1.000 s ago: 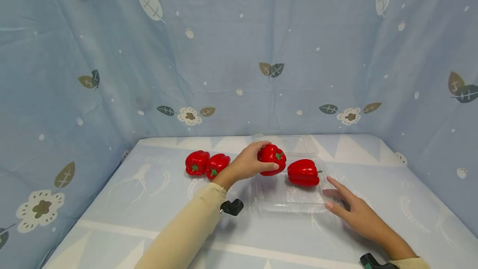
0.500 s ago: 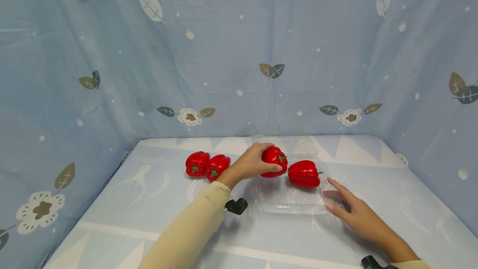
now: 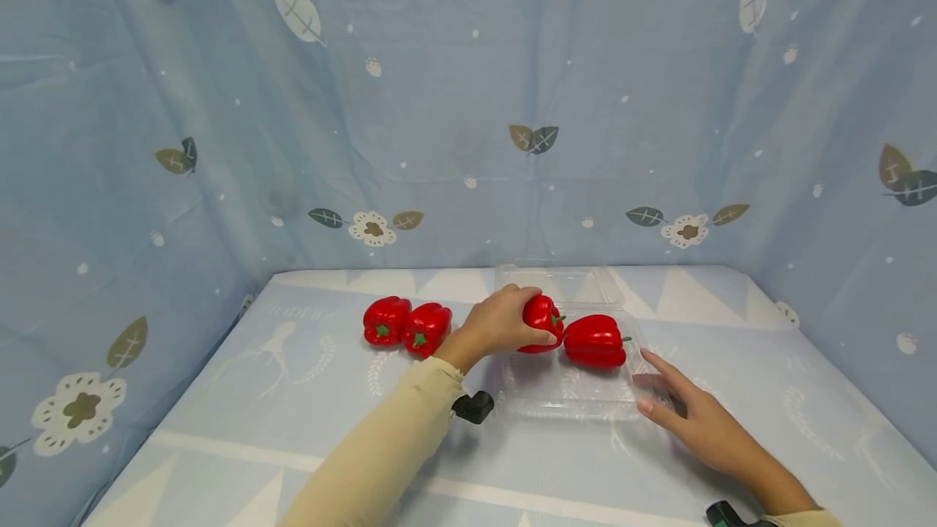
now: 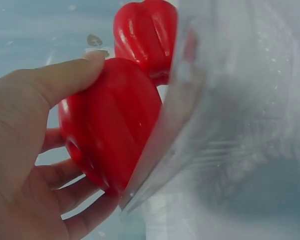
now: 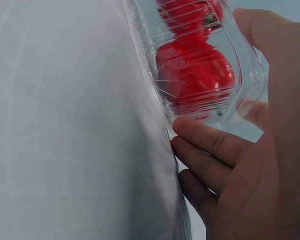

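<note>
Lowered: pepper (image 3: 542,316) in left hand (image 3: 499,320) | probably touching tray (image 3: 578,405)

glossy red pepper (image 3: 543,317) held over clear tray (image 3: 578,397), beside another pepper (image 3: 594,341)

1. My left hand (image 3: 496,324) sits mid-frame, holding a pepper (image 3: 542,315) over the tray's (image 3: 571,397) left half.
2. Second pepper (image 3: 594,341) lies in the tray, just right of it.
3. Two more peppers (image 3: 407,324) sit on the table (image 3: 256,405), left of my hand.
4. My right hand (image 3: 688,413) rests against the tray's right edge, lower right.
</note>
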Available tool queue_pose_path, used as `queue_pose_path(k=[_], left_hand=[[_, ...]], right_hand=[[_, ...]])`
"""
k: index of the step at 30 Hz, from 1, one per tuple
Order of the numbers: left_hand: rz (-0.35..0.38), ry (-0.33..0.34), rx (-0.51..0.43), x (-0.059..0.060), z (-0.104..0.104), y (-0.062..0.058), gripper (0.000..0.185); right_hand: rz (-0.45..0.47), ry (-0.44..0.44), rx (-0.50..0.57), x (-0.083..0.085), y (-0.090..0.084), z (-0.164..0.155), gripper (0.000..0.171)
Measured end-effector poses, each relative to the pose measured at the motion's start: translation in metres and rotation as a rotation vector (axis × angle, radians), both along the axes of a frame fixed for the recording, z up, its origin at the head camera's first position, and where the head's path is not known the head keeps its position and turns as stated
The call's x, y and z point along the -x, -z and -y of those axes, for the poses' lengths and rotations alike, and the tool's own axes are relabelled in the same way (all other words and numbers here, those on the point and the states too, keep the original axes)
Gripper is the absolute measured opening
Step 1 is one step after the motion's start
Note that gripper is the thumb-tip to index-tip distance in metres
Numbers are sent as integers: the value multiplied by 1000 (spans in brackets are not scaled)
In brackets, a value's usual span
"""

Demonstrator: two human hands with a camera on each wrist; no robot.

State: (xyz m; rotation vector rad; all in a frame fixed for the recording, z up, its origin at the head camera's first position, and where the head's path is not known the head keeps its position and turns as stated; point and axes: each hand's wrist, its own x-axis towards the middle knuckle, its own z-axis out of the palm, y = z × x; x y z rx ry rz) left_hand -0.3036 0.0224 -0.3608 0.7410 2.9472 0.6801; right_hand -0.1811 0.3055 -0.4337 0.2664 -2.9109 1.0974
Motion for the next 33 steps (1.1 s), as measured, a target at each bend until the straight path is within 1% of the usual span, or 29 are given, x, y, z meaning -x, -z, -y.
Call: queue_pose_path(k=[5,9,15,22,24,29,33], left_hand=[[-37,7,87,-4,-3,-1,76],[-47,2,120,-6,-4,-1,77],[-46,-24,102,-6,-6,-1,76],[-61,-2,156,-6,-9,2,73],[-63,0,161,-6,-10,3,73],[-36,-9,163,-6,-10,2,73],[-45,-9,163,-5,-8,1,73]], right_hand=[[15,7,-19,1,0,2,76],[17,7,-18,1,0,2,76],[17,6,-16,1,0,3,76],[23,13,-12,-1,5,0,76],[22,11,-12,-2,6,-1,76],[14,11,-8,-2,5,-1,76],[6,11,-9,0,5,-1,76]])
